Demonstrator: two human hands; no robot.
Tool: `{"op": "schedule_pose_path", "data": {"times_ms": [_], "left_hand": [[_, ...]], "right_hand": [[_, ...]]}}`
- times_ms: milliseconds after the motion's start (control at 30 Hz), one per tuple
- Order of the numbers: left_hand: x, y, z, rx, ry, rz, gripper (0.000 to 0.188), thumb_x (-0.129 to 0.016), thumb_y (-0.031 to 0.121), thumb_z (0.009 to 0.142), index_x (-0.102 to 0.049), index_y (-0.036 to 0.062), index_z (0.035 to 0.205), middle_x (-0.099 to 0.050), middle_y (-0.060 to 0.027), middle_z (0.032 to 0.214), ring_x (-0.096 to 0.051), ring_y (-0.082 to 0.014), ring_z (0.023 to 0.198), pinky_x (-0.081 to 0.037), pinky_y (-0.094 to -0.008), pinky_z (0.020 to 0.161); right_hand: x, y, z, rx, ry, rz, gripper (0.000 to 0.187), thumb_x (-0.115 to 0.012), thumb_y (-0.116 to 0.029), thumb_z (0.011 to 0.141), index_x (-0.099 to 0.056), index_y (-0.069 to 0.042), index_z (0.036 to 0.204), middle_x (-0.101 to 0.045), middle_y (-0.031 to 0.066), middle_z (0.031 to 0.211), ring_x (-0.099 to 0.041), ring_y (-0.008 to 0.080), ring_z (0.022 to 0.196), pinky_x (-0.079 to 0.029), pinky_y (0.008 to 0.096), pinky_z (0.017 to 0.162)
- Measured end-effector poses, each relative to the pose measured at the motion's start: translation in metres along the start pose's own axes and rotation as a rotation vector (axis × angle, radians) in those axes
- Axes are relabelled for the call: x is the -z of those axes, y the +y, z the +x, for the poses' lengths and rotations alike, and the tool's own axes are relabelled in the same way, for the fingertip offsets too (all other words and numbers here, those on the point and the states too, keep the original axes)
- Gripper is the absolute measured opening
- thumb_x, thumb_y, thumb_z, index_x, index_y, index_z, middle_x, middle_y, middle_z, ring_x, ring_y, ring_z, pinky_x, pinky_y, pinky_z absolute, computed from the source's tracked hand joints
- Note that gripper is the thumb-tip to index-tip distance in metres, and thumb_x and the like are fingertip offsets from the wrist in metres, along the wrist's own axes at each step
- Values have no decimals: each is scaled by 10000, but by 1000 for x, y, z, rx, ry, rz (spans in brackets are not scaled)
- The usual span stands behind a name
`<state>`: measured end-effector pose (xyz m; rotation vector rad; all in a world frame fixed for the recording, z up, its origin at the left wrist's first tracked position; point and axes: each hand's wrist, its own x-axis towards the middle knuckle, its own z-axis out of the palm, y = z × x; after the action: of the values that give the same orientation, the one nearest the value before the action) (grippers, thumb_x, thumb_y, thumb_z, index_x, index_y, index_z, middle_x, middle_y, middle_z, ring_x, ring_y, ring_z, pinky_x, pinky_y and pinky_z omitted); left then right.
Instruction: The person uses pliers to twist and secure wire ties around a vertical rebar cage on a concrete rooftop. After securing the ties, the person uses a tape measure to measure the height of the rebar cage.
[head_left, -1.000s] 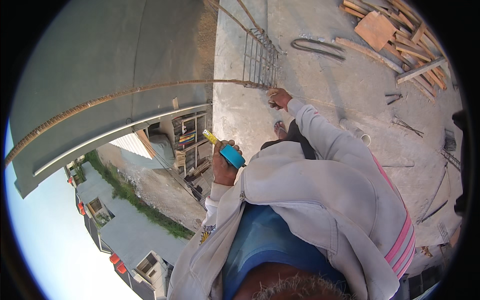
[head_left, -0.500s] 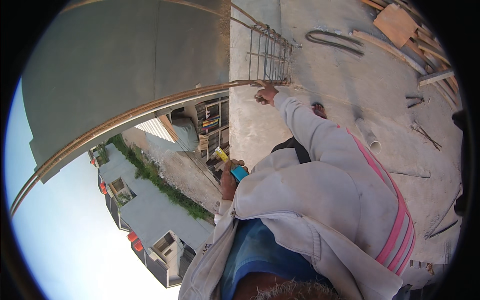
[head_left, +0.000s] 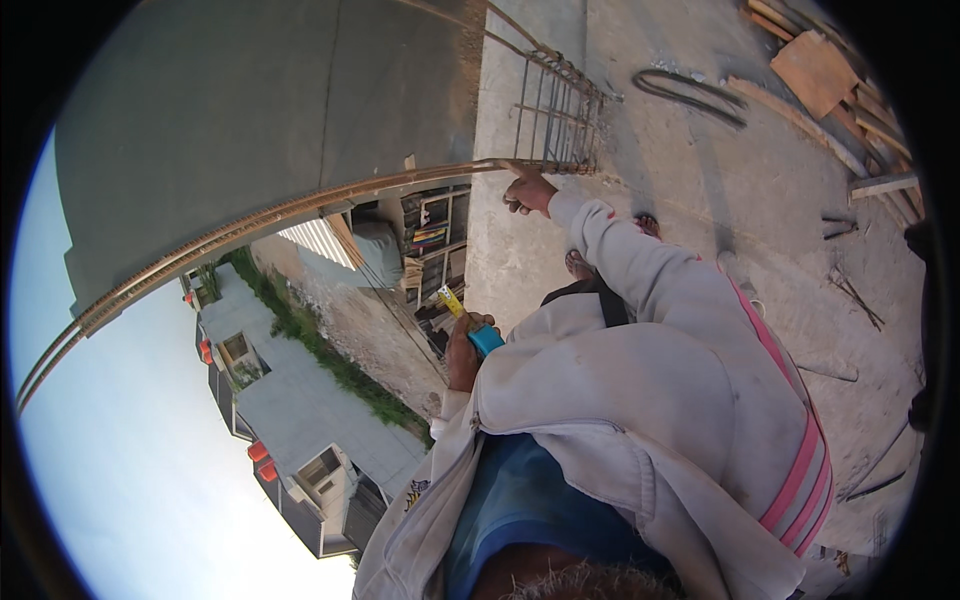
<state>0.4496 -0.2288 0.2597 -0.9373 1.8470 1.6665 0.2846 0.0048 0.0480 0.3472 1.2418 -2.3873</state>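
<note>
At the end of my outstretched arm, my right hand (head_left: 530,192) is at the long rusty steel bars (head_left: 330,196), beside a tied rebar cage (head_left: 555,115). Its index finger reaches up onto the bars while the other fingers curl in beneath. Closer to my body, my left hand (head_left: 463,352) is closed around a blue tape measure (head_left: 487,340). A short length of yellow blade (head_left: 450,300) sticks out of the case. The grip of the right hand's thumb is hard to make out.
A grey wall (head_left: 230,120) rises beyond the bars; the drop at left shows roofs (head_left: 330,405) below. My feet stand on the concrete floor (head_left: 680,190). A bent bar bundle (head_left: 690,95), timber offcuts (head_left: 815,75) and loose rods (head_left: 855,298) lie to the right.
My right hand has slid a little left along the bars, away from the rebar cage. The view has shifted slightly, and another foot shows. My left hand still holds the tape measure.
</note>
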Motion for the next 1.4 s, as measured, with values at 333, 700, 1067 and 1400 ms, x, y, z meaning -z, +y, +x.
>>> {"op": "schedule_pose_path", "data": {"times_ms": [333,700,1067,1400], "left_hand": [[-5,13,-3,-153,-22,2,382,-447,368,1097,-627,53,978,-671,-69,899,-606,-152,734,-517,-294,681],[-2,-4,-1,-144,-12,-125,395,-466,378,1069,-640,43,953,-633,-56,828,-573,-142,701,-493,-295,646],[10,-34,-4,-340,66,85,417,-445,369,1073,-657,32,950,-626,-49,787,-568,-146,665,-487,-305,630],[22,-53,14,-283,-12,-202,397,-460,363,1063,-659,28,987,-615,-33,785,-551,-136,646,-464,-300,599]], "right_hand": [[-41,-54,-43,128,-84,-180,816,-578,26,914,-270,-189,1639,-669,101,868,-651,142,614,-476,289,507],[-87,-105,-66,357,-184,-337,795,-553,8,946,-227,-168,1648,-635,90,842,-615,145,644,-558,320,631],[-145,-148,-81,496,-325,-183,789,-509,45,939,-209,-127,1648,-630,75,830,-596,112,658,-534,271,614],[-204,-203,-107,625,-324,-200,772,-534,13,952,-211,-120,1640,-633,64,854,-598,102,666,-497,244,595]]}}
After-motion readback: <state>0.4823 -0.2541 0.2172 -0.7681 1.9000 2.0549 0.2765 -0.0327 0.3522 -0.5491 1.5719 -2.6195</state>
